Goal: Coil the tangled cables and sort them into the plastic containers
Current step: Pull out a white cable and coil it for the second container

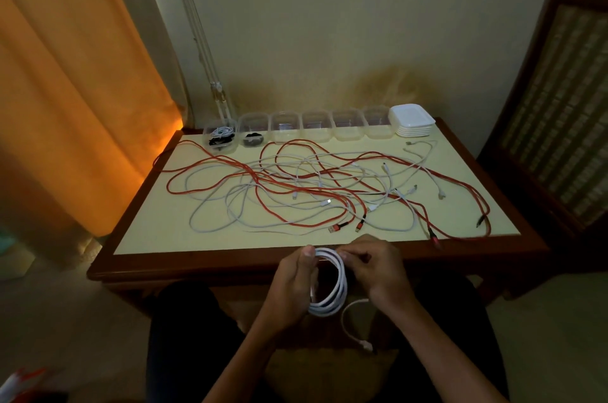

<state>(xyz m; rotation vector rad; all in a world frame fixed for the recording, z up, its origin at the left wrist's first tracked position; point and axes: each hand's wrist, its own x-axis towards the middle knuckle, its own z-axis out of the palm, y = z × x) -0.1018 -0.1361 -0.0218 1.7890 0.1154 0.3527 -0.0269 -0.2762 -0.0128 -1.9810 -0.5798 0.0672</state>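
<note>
My left hand (292, 284) grips a coiled white cable (332, 287) just below the table's near edge. My right hand (371, 267) pinches the same coil at its top right. A loose tail of that cable (350, 320) hangs in a loop under my right wrist, its plug at the bottom. A tangle of red and white cables (312, 185) sprawls over the cream tabletop. Clear plastic containers (316, 126) stand in a row along the far edge. The leftmost container (220, 136) holds coiled white and black cables, and the second container (251, 136) holds a black one.
A stack of white lids (413, 119) sits at the right end of the row. The table (230, 263) has a dark wooden rim. An orange curtain (72, 90) hangs on the left, and a wooden chair (556, 106) stands to the right.
</note>
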